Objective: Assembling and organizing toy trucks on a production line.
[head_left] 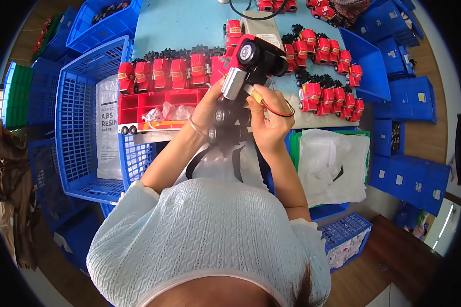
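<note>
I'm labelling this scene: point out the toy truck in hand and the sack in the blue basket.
Toy truck (234,83), head view, on its silver cylinder.
Sack (107,137), head view, middle of its front.

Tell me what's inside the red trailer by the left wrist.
Crumpled clear plastic lies in the red trailer. Anything wrapped in it can't be made out, and the left hand and wrist block part of the right end.

Red toy truck (256,65), black-wheeled, aslant between the hands (271,122).
</note>
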A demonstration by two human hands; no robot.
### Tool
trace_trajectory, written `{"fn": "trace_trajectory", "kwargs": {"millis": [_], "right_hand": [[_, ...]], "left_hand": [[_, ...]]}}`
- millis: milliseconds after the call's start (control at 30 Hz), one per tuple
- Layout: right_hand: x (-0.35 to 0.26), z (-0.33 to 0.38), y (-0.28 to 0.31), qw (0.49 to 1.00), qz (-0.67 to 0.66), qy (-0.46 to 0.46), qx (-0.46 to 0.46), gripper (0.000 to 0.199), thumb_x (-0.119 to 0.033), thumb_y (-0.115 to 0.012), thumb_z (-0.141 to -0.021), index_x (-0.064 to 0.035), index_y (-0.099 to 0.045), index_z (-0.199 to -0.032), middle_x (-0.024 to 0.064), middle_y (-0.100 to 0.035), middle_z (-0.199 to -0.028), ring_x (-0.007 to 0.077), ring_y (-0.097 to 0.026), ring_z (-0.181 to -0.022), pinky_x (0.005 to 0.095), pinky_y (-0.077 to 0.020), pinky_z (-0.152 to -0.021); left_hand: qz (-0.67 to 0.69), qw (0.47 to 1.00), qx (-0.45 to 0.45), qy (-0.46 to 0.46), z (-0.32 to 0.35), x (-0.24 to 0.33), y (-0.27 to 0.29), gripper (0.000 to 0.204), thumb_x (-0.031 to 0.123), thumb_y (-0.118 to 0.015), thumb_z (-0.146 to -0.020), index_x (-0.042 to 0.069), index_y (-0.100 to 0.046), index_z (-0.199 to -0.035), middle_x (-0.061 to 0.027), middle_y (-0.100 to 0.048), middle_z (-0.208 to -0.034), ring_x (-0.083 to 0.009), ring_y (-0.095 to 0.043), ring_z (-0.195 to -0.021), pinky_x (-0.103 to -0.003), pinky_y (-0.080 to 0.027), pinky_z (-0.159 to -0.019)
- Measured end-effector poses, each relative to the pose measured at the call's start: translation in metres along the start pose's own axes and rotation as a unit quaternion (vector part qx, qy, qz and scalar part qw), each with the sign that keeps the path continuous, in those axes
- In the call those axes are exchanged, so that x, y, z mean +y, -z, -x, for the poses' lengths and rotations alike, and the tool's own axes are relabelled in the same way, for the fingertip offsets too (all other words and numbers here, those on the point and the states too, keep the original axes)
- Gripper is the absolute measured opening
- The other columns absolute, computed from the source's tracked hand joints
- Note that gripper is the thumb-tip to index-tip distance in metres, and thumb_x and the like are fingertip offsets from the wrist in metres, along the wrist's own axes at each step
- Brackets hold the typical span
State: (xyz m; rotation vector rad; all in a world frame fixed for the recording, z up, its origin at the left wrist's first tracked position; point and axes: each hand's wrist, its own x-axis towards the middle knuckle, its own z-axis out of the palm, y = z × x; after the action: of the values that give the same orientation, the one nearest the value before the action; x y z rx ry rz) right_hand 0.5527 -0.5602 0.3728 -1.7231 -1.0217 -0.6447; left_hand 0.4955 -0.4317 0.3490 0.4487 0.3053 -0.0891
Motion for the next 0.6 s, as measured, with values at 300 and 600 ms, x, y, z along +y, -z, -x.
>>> {"fn": "trace_trajectory", "kwargs": {"millis": [300,600], "right_hand": [[-0.019,0.039,0.027,0.927,-0.168,-0.318,-0.101,0.026,-0.01,-0.064,-0.079,-0.0001,-0.058,-0.102,0.0117,-0.058,-0.085,0.023,-0.058,-0.077,0.0286,-0.0455,-0.065],[-0.028,0.01,0.053,0.908,0.02,0.153,-0.39,0.037,-0.012,-0.058,-0.073,-0.004,-0.055,-0.109,0.0065,-0.058,-0.098,0.0197,-0.053,-0.098,0.0372,-0.0425,-0.083]], "left_hand": [[-0.104,0.97,-0.094,-0.197,-0.001,0.008,0.001,0.064,0.044,-0.067,-0.075,0.006,-0.045,-0.122,-0.008,-0.054,-0.113,-0.0182,-0.056,-0.099,-0.032,-0.047,-0.082],[-0.282,0.95,-0.08,-0.104,-0.03,-0.006,0.031,0.075,0.048,-0.061,-0.078,0.006,-0.031,-0.133,-0.0107,-0.051,-0.119,-0.0198,-0.052,-0.108,-0.035,-0.043,-0.091]]}}
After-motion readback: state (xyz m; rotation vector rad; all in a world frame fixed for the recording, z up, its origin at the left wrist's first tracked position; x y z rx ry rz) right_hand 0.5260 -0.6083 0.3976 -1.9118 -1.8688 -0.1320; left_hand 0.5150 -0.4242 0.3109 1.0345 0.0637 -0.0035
